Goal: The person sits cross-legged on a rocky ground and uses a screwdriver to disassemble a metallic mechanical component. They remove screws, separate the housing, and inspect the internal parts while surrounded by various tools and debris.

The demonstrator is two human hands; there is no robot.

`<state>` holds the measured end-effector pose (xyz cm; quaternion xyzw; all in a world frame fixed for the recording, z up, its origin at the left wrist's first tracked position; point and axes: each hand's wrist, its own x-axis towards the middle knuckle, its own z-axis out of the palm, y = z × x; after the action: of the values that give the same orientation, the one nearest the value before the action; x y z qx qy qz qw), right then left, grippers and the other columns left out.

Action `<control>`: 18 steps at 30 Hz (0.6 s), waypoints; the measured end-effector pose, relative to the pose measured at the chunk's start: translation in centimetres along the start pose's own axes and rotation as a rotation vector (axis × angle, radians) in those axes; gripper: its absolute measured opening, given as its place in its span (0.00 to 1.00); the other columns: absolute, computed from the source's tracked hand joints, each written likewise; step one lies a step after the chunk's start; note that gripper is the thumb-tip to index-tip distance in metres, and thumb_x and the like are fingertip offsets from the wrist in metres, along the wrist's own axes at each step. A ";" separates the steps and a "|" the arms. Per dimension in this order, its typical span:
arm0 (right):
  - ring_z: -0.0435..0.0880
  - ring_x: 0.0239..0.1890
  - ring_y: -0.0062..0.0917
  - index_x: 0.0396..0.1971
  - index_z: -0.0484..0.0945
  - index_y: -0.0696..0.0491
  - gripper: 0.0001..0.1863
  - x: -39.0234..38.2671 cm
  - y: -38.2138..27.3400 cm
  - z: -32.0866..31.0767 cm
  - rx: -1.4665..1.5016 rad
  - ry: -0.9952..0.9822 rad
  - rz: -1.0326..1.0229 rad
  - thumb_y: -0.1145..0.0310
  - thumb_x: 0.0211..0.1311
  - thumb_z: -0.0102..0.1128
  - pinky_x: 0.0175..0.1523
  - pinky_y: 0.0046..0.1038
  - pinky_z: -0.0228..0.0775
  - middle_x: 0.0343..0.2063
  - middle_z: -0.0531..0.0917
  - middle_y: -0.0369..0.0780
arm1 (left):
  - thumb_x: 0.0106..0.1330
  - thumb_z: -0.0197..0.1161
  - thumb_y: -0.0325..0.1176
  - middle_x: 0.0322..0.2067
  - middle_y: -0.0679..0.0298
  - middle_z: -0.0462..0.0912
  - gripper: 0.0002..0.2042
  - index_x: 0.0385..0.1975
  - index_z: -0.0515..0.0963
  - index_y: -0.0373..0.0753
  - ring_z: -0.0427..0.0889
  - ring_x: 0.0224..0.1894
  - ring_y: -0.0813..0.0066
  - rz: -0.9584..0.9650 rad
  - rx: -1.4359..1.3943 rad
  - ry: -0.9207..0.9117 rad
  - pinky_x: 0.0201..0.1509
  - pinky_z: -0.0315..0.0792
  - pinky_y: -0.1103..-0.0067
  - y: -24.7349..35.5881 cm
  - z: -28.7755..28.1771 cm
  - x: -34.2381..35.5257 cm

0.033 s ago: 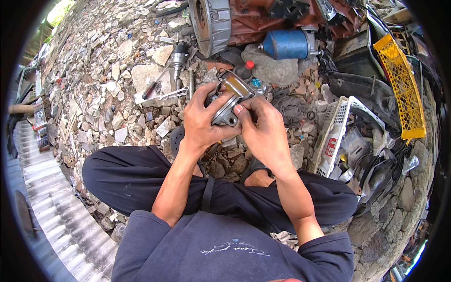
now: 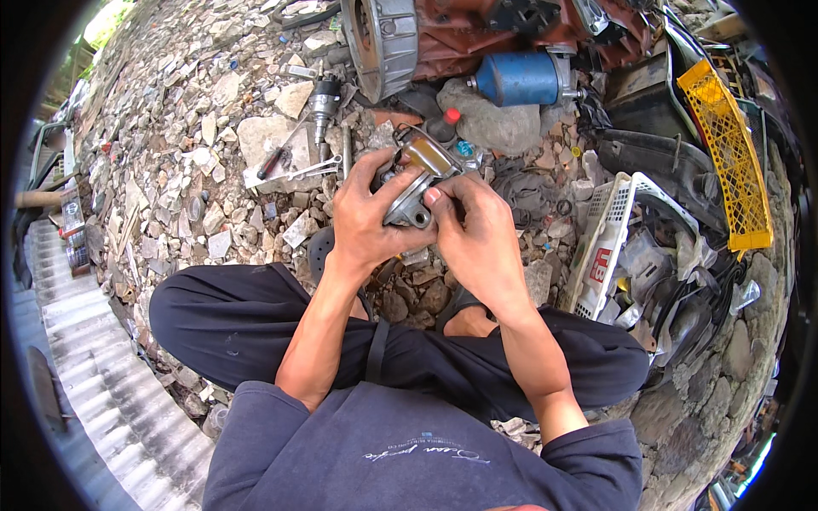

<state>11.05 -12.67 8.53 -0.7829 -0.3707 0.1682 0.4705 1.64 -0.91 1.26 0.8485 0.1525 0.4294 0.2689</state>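
My left hand [image 2: 366,217] is wrapped round a silver metal housing [image 2: 407,202] with a round hole in its flange and a shiny yellowish cylinder [image 2: 429,155] on top. My right hand [image 2: 475,234] grips the same part from the right, thumb and bent fingers at its side. Just beyond, on the stony ground, stand a dark red-capped bottle [image 2: 441,128] and a grey stone [image 2: 503,128]. To the left lie a screwdriver [image 2: 274,159], two spanners [image 2: 315,170] and a cylindrical metal tool [image 2: 324,106].
A rusty red gearbox [image 2: 460,30] and a blue cylinder [image 2: 520,81] lie at the top. On the right are a white crate [image 2: 596,247] of scrap, a yellow plastic grid [image 2: 722,153] and black plastic parts [image 2: 656,170]. Corrugated sheeting [image 2: 102,341] runs along the left. My crossed legs [image 2: 221,315] are below.
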 end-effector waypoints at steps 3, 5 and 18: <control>0.82 0.32 0.48 0.30 0.80 0.64 0.11 0.8 0.8 -0.1 -0.063 -0.063 -0.008 0.70 0.64 0.60 0.42 0.41 0.72 0.27 0.80 0.53 | 0.33 0.79 0.37 0.46 0.50 0.79 0.28 0.42 0.83 0.41 0.84 0.42 0.52 -0.050 0.018 -0.013 0.43 0.80 0.67 0.0 0.0 0.2; 0.83 0.34 0.47 0.31 0.81 0.64 0.14 1.9 1.7 -0.5 -0.025 -0.064 0.095 0.66 0.67 0.57 0.42 0.39 0.73 0.28 0.81 0.55 | 0.38 0.78 0.36 0.44 0.51 0.80 0.24 0.41 0.84 0.40 0.85 0.40 0.53 -0.107 -0.020 0.039 0.43 0.80 0.68 -1.1 0.8 -0.3; 0.86 0.22 0.30 0.29 0.81 0.66 0.35 -2.2 26.6 11.9 -0.121 -0.847 0.909 0.41 0.65 0.57 0.27 0.31 0.81 0.27 0.87 0.45 | 0.56 0.71 0.32 0.37 0.60 0.83 0.15 0.41 0.82 0.30 0.81 0.39 0.74 -0.701 -0.296 0.160 0.46 0.75 0.77 -4.3 0.0 -1.7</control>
<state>13.55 -14.48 -20.56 -0.7530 -0.1635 0.6262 0.1189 0.57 1.70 -2.34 0.6609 0.3899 0.3936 0.5062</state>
